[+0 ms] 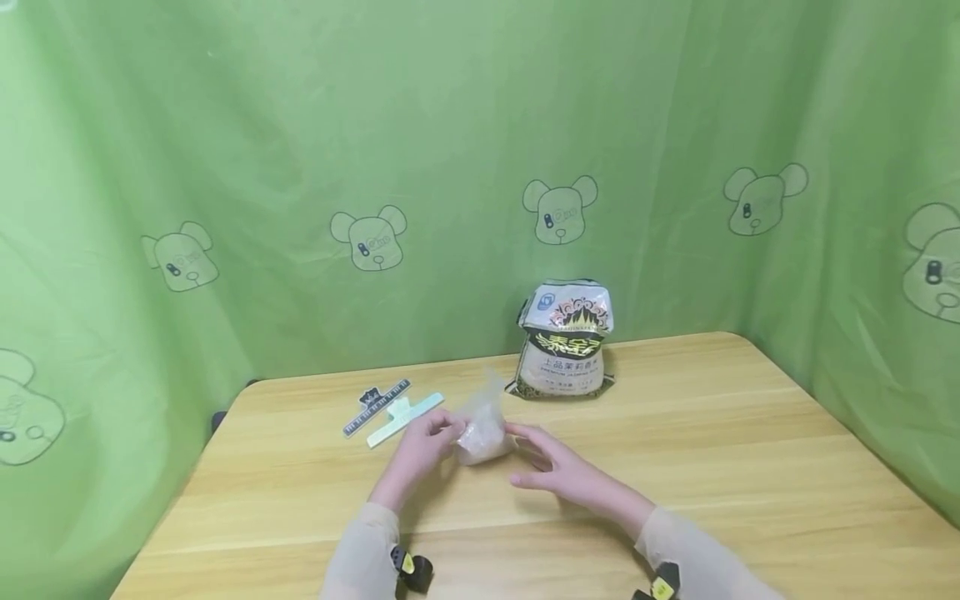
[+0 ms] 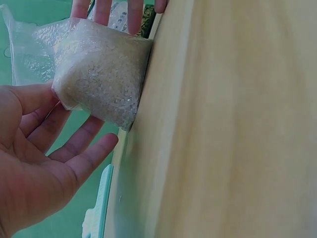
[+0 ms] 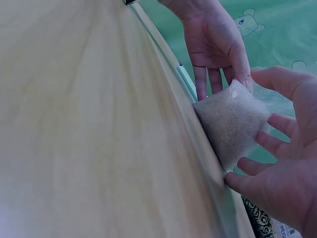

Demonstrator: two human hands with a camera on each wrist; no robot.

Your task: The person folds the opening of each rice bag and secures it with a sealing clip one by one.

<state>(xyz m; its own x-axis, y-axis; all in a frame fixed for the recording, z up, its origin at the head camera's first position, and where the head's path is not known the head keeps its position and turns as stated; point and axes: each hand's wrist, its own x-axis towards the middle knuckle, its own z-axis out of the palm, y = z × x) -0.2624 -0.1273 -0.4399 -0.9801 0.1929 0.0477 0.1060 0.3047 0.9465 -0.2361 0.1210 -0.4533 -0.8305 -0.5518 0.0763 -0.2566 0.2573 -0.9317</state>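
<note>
A clear plastic bag of pale, rice-like grains (image 1: 482,437) sits on the light wood-grain bench (image 1: 712,467), between the person's two hands. Its filled lower part rests on the wood, and its loose, see-through top stands up above the grains.

The left hand (image 1: 424,443) pinches the side of the bag nearest to it, thumb on the near face and index finger tucked behind; its other fingers spread loosely below the pinch, close to the bag. The right hand (image 1: 561,472) is wide and relaxed at the opposite side: its fingertips touch or almost touch the bag, while its thumb stands apart from it.

Just beyond the left hand lie a pale mint-green bar-shaped clip (image 1: 405,422) and, next to it, a dark bar-shaped clip with a piano-key pattern (image 1: 377,408). Behind the bag and to its right stands a printed white, black and gold rice sack (image 1: 566,367), near the green curtain with bear-head drawings (image 1: 465,125).
</note>
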